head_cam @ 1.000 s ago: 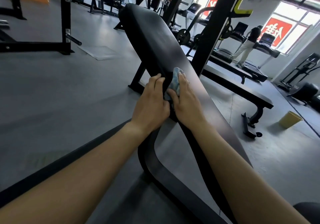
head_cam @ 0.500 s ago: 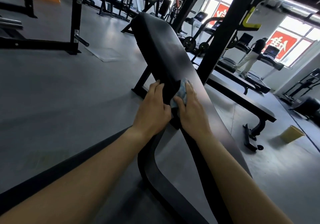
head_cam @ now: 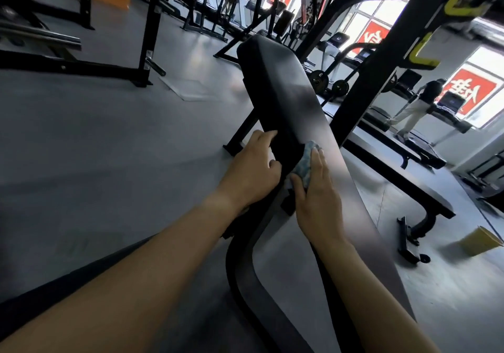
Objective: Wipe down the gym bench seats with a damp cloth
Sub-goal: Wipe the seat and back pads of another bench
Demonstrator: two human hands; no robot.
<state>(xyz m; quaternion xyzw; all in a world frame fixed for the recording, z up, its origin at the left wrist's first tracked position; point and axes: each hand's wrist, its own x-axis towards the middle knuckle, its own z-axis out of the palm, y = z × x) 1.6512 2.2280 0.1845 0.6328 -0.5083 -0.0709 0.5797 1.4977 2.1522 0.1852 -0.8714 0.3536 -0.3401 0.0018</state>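
head view: the hands have drawn slightly apart since a second ago, so more of the cloth (head_cam: pixel 305 162) shows between them. it sits at much the same spot along the pad (head_cam: pixel 289 85), and most of the apparent shift is the head tilting. i judge the wipe is working this one patch of the left edge, with a long stretch of pad above it.

the right hand (head_cam: pixel 317 197) has its fingers straight and together, pressing the cloth onto the pad's edge, thumb down the side. the left hand (head_cam: pixel 252 172) rests on the pad's side, fingers mostly straight; whether they hook underneath i cannot tell.

the pad is black, smooth and tilted, with a dull sheen. around it are a grey floor (head_cam: pixel 109 140), a black rack (head_cam: pixel 381 61), a flat bench (head_cam: pixel 403 178) to the right, a yellow bin (head_cam: pixel 481 241), and a person (head_cam: pixel 420 102) on a treadmill (head_cam: pixel 425 145) by bright windows.
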